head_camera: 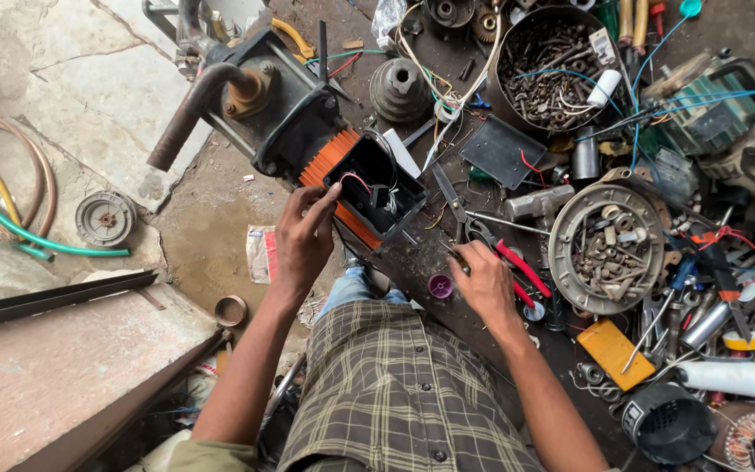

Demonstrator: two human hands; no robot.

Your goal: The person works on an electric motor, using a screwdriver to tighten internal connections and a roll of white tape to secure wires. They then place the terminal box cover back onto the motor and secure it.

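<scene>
We see a dark, grimy workbench (412,262) crowded with parts. On it lie an orange-bodied pump motor (308,122), a round pan of rusty bolts (557,70), a shallow metal dish of small hardware (609,249), red-handled pliers (509,258), a purple cap (440,286), a yellow block (615,351) and a white tube (725,378)

Taking the open terminal box (376,188) as landmark: left hand (301,240) touching its near-left corner, bent pipe (192,103) far to its left. To its right, scissors (453,199), then pliers (507,258) beside the right hand (485,281). Farther right, round tray (564,253) holding bolts; behind it, bowl (502,79) holding screws.
</scene>
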